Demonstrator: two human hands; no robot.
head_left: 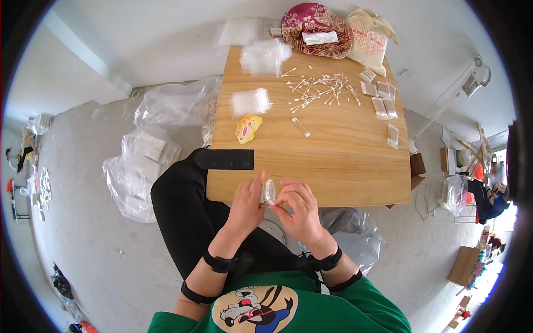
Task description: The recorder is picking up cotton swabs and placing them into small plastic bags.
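At the table's near edge my left hand (246, 204) is closed round one side of a small clear bag of cotton swabs (269, 191). My right hand (300, 208) pinches the bag's lower right corner between thumb and fingers. Beyond my hands, a small bundle of swabs (300, 127) lies by itself on the wooden table (333, 172). A loose heap of white-tipped cotton swabs (333, 86) is spread farther back. Several filled clear packs (383, 107) lie along the right side, with one more pack (392, 136) nearer to me.
On the table's left lie stacks of empty clear bags (250, 103), yellow cards (248, 129) and a black strip (227, 159). A patterned cushion (315, 28) and a cloth sack (369, 41) stand at the back. Large plastic bags (133, 177) rest on the floor to the left.
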